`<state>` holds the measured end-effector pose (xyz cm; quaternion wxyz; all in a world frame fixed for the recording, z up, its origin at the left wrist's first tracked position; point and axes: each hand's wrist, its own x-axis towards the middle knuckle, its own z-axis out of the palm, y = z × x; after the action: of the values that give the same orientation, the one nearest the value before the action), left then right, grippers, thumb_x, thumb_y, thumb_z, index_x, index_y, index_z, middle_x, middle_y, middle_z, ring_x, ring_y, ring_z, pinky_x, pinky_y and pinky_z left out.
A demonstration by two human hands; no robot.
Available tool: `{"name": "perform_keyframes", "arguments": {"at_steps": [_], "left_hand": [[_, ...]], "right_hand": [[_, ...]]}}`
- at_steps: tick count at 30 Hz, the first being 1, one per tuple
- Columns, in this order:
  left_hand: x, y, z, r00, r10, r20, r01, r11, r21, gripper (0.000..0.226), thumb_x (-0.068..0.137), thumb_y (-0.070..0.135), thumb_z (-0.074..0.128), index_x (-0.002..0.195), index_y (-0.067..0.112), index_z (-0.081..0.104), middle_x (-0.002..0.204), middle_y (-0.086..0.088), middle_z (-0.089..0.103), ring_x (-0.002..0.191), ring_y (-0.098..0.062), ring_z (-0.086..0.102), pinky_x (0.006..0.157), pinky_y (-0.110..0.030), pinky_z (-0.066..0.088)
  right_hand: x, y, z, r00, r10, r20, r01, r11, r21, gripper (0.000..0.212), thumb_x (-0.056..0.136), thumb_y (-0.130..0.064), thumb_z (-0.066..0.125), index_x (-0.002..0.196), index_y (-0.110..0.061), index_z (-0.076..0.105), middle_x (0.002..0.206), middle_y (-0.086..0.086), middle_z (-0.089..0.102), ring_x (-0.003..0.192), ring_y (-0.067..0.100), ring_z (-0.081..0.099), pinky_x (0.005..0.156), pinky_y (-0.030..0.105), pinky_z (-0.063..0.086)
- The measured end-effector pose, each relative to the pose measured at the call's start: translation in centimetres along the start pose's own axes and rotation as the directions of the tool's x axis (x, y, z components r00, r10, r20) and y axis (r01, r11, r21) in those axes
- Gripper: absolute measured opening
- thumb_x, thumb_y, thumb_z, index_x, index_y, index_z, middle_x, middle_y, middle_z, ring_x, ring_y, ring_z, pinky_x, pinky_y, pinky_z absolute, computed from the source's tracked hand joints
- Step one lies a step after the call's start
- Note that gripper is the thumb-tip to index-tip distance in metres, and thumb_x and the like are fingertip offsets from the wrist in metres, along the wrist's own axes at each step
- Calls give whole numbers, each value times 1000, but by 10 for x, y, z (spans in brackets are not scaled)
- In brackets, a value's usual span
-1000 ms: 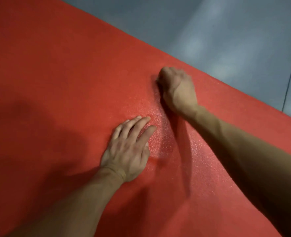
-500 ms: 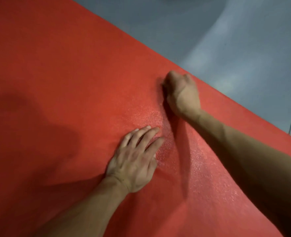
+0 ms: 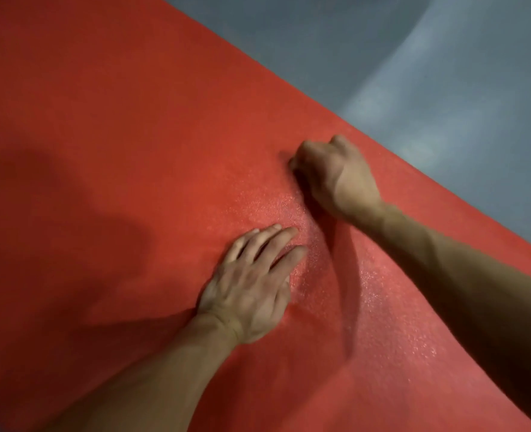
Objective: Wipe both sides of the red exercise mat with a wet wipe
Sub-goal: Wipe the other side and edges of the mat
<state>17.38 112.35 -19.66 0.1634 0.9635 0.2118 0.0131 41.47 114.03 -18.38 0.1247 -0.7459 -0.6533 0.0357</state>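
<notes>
1. With both arms coming in from 6 and 4 o'clock, we have two bare hands on the mat (image 3: 117, 135).
2. Mat: red, lies flat on a grey floor (image 3: 413, 73) and fills most of the view; its far edge runs from 12 to 3 o'clock.
3. Left hand (image 3: 251, 285): palm down near centre, fingers straight and close together, pressing flat on the mat.
4. Right hand (image 3: 335, 179): at 2 o'clock from the left, fingers curled into a fist, knuckles down on the mat. We can't tell what it grips; no wipe visible.
5. Mat surface between the hands glistens.
</notes>
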Motion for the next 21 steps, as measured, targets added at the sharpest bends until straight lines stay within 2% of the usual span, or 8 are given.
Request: {"name": "perform_keyframes", "arguments": {"at_steps": [2, 4, 8, 11, 14, 17, 18, 21], "left_hand": [[-2, 0, -1, 1000, 1, 12, -1, 1000, 0, 53, 94, 30, 45, 147, 30, 49, 162, 4, 36, 151, -20, 30, 124, -45, 22], [-1, 0, -1, 1000, -2, 8, 2, 1000, 1, 53, 94, 31, 43, 147, 30, 49, 163, 4, 35, 151, -20, 29, 123, -45, 23], [-1, -1, 1, 1000, 7, -14, -7, 1000, 0, 50, 90, 31, 49, 139, 26, 57, 151, -3, 49, 145, -25, 39, 119, -48, 31], [-2, -1, 2, 1000, 4, -15, -4, 1000, -2, 48, 92, 32, 47, 138, 26, 59, 152, -4, 50, 145, -25, 38, 119, -48, 32], [-4, -1, 3, 1000, 13, -10, -13, 1000, -3, 49, 98, 32, 42, 146, 28, 50, 161, 1, 39, 150, -22, 31, 121, -48, 29], [-8, -2, 2, 1000, 21, -16, -22, 1000, -9, 48, 103, 32, 38, 150, 29, 44, 165, 4, 33, 153, -20, 26, 124, -47, 25], [-8, -3, 3, 1000, 23, -16, -23, 1000, -18, 48, 104, 33, 38, 151, 29, 43, 166, 4, 31, 154, -19, 24, 125, -46, 23], [-15, -5, -3, 999, 36, -2, -36, 995, -95, 48, 105, 32, 40, 152, 25, 43, 166, 3, 31, 155, -17, 22, 127, -44, 19]], "right_hand": [[13, 26, -5, 945, 289, -155, -291, 957, 10, 24, 99, -38, 49, 95, -16, 60, 89, 9, 68, 84, 38, 56, 73, 46, 45], [13, 24, -4, 897, 401, -187, -398, 916, 56, 24, 99, -36, 50, 95, -14, 59, 92, 11, 68, 88, 39, 55, 73, 45, 44], [-32, -52, 8, 998, 56, -22, -50, 977, 210, 23, 102, -33, 46, 92, -18, 61, 84, -1, 64, 75, 29, 52, 77, 42, 42], [-55, -58, 0, 999, -13, 30, 7, 982, 187, 29, 103, -41, 42, 94, -21, 61, 84, -5, 61, 75, 22, 44, 73, 42, 41], [-44, -25, -7, 997, 42, -59, -42, 999, -1, 29, 97, -39, 41, 94, -21, 63, 86, 2, 64, 79, 31, 50, 71, 46, 43], [-35, 12, -13, 897, 402, -183, -408, 913, 4, 32, 95, -42, 39, 93, -18, 60, 89, 10, 68, 82, 39, 56, 78, 48, 45], [-39, 10, -13, 869, 457, -189, -461, 887, 27, 31, 96, -43, 40, 93, -18, 59, 89, 10, 69, 82, 40, 57, 79, 47, 45], [-72, -47, -7, 962, 253, -105, -241, 964, 113, 12, 95, -23, 53, 90, -14, 59, 82, 7, 64, 76, 33, 52, 72, 46, 43]]}}
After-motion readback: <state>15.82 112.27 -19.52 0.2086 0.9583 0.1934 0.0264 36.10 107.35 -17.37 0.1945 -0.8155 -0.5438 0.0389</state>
